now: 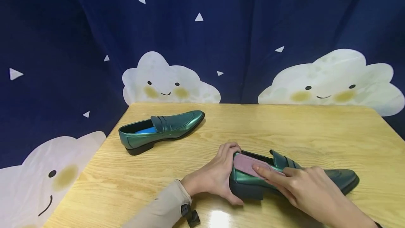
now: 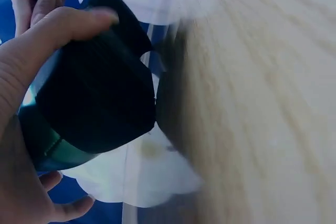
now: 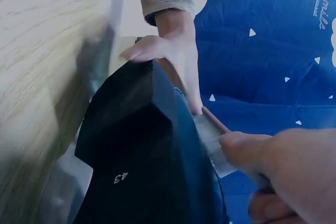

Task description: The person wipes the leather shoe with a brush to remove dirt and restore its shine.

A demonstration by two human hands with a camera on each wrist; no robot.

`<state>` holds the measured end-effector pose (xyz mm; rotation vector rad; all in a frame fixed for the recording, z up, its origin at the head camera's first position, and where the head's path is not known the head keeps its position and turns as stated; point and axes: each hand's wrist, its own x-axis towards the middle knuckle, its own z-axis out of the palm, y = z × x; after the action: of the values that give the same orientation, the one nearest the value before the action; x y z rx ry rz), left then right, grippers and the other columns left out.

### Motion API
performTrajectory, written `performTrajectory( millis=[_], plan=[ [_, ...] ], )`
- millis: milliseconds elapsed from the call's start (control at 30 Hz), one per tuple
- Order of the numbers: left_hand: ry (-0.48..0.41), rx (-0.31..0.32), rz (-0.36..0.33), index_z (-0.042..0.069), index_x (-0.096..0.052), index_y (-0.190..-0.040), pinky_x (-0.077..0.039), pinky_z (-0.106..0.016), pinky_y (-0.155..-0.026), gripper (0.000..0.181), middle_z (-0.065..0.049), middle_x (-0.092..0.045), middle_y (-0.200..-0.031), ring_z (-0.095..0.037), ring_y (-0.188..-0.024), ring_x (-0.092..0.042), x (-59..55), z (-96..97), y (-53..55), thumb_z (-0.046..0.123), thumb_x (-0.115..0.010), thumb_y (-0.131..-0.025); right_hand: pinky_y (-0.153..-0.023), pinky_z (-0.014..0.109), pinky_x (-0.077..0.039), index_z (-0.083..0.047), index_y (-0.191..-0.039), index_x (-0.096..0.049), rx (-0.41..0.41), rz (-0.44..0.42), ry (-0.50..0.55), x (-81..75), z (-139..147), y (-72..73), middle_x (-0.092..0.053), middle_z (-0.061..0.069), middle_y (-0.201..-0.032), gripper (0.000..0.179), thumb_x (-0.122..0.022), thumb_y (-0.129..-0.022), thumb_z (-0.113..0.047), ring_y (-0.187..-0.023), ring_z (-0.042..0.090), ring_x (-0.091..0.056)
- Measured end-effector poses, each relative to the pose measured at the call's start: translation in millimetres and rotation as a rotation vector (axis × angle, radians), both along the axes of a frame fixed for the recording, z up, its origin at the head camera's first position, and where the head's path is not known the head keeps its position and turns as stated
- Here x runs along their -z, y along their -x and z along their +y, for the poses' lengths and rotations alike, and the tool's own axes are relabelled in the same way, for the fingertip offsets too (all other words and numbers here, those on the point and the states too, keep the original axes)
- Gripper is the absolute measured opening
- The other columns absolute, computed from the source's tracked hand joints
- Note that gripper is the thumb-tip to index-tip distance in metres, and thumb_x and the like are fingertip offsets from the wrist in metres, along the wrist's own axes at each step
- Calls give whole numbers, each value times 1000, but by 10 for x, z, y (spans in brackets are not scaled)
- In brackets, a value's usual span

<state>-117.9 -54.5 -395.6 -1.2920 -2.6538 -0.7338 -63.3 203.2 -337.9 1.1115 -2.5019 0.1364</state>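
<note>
A green metallic loafer (image 1: 246, 178) is tilted on its side near the front of the table. My left hand (image 1: 218, 173) grips it round the heel, thumb at the heel block and fingers over the back rim. My right hand (image 1: 303, 185) holds a pink-backed brush (image 1: 246, 164) against the shoe's side, close under the opening. Its pale bristles (image 3: 214, 142) face the upper in the right wrist view. The dark sole (image 3: 131, 166), marked 43, also shows there. In the head view, the right hand covers the middle of the shoe.
A matching loafer (image 1: 180, 124) with a blue insole stands upright at the back left, toe to the right. The wooden table (image 1: 284, 126) ends at a dark blue curtain (image 1: 234, 38) with smiling clouds.
</note>
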Motion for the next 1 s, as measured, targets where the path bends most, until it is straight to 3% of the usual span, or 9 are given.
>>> performTrajectory(
  millis=[67, 200, 300, 433, 533, 633, 700, 900, 1000],
  plan=[
    [-3, 2, 15, 5, -24, -134, -34, -26, -104, 121, -10, -28, -134, -24, -126, -30, 16, 10, 10, 52, -91, -45, -41, 15, -19, -37, -135, -56, -63, -55, 19, 11, 11, -9, -25, -22, -57, 35, -48, -101, -36, -46, -7, -16],
    [-29, 8, -9, 7, -24, -132, -35, -23, -102, 116, -9, -30, -129, -20, -120, -32, 38, 12, 37, 44, -91, -45, -42, 10, -21, -33, -134, -58, -172, -159, 52, 25, -1, -23, -24, -26, -58, 60, -75, -79, -16, -47, -12, -18],
    [-47, 5, -31, 8, -24, -132, -35, -23, -100, 114, -7, -31, -127, -18, -117, -32, 55, 5, 57, 42, -90, -45, -41, 12, -20, -36, -135, -56, -113, -138, 21, 19, 0, -7, -23, -24, -58, 55, -71, -84, -22, -46, -9, -17],
    [-51, 9, -41, 9, -24, -132, -35, -23, -99, 113, -6, -31, -126, -17, -115, -33, 68, 3, 76, 41, -90, -46, -41, 17, -20, -43, -136, -53, 16, -50, -17, 9, 28, 47, -25, -21, -58, 38, -39, -101, -46, -46, -5, -17],
    [-42, 34, -31, 9, -25, -131, -35, -22, -100, 113, -7, -31, -125, -17, -115, -33, 63, -4, 101, 41, -91, -46, -41, 15, -24, -39, -135, -56, -52, -107, 24, 32, 30, 67, -30, -24, -58, 36, -44, -101, -40, -46, -8, -19],
    [-16, 72, -10, 8, -25, -131, -33, -23, -102, 114, -8, -32, -126, -17, -117, -34, 52, -13, 130, 41, -91, -45, -43, 10, -26, -34, -137, -55, -162, -263, 54, 57, 24, 48, -31, -26, -59, 50, -67, -90, -21, -46, -12, -22],
    [-3, 93, -7, 8, -26, -130, -32, -24, -103, 113, -9, -32, -127, -17, -118, -34, 42, -19, 152, 42, -91, -45, -42, 9, -26, -33, -136, -56, -182, -285, 55, 62, 20, 42, -31, -27, -58, 54, -70, -86, -16, -46, -13, -22],
    [6, 99, -76, 9, -24, -132, -31, -22, -103, 113, -7, -31, -128, -16, -119, -32, 22, -24, 192, 39, -91, -46, -41, 16, -19, -42, -136, -53, 5, -59, -22, 10, 60, 56, -24, -21, -59, 39, -34, -102, -45, -45, -5, -15],
    [-4, 101, -78, 9, -25, -132, -31, -21, -103, 113, -7, -31, -127, -15, -119, -32, 31, -21, 199, 39, -91, -46, -40, 14, -24, -39, -134, -56, -58, -104, 6, 15, 62, 49, -32, -24, -58, 35, -47, -101, -37, -46, -9, -19]
  ],
)
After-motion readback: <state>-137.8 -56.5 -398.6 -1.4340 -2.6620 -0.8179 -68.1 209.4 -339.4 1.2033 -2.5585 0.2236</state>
